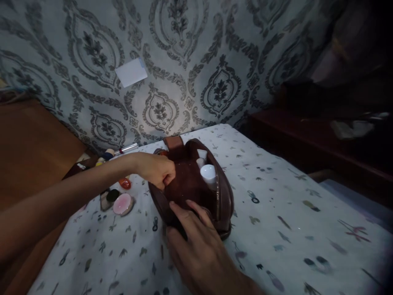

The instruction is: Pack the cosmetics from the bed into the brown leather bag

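Note:
A brown leather zip bag [187,180] stands unzipped on the patterned white tablecloth, its mouth facing up. My left hand [158,169] reaches over its left side into the opening with the fingers curled closed; whatever they may hold is hidden. My right hand [199,241] grips the near rim, some fingers over the edge and the thumb on the outside. Along the bag's right inner wall sit a white rounded container [208,174] and a small white tube [202,154].
Left of the bag lie a pink-lidded round jar [123,204], a dark green round item [113,195] and a shiny orange-red item [125,182]. A clear tube [127,148] lies near the wall. A brown wooden surface [37,139] borders the table's left.

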### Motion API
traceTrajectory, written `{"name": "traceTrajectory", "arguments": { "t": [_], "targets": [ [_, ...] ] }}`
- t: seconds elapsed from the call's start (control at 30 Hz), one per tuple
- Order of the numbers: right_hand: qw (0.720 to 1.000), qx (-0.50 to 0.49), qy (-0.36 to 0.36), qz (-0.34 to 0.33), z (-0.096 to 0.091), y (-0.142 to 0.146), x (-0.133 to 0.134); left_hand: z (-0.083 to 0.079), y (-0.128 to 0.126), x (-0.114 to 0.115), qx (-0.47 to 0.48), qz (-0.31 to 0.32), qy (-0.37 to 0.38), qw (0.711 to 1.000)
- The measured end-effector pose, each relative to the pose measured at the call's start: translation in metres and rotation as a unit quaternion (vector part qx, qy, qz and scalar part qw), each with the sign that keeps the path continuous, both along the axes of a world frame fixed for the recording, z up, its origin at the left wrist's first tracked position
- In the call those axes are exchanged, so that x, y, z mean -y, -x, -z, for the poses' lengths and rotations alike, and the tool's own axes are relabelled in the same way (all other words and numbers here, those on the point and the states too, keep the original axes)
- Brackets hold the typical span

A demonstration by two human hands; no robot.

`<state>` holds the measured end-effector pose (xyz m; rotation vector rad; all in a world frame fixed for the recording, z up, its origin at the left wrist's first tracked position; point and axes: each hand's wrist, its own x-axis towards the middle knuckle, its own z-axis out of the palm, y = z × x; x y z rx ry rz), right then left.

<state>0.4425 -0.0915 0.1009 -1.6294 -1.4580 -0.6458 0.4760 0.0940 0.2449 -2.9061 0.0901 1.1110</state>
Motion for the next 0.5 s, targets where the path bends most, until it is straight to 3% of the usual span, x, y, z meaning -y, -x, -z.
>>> {"name": "traceTrajectory", "arguments": {
  "t": [0.13,0.23,0.3,0.4,0.5],
  "targets": [
    [1.0,0.008,-0.009,-0.002,0.002,-0.001,-0.001,0.001,0.005,-0.001,0.029,0.025,0.002,0.999],
    [1.0,0.022,-0.004,-0.005,0.003,-0.004,0.0,-0.017,0.022,-0.004,0.16,0.061,0.053,0.984],
    [0.999,0.038,-0.002,-0.025,0.004,-0.008,0.001,-0.034,0.043,-0.012,0.269,0.047,0.103,0.956],
    [0.994,0.086,0.005,-0.069,0.009,-0.017,0.001,-0.049,0.091,-0.04,0.399,-0.042,0.156,0.902],
    [0.991,0.109,-0.009,-0.074,0.018,-0.027,-0.003,-0.031,0.155,-0.089,0.426,-0.183,0.168,0.87]
  ]
}}
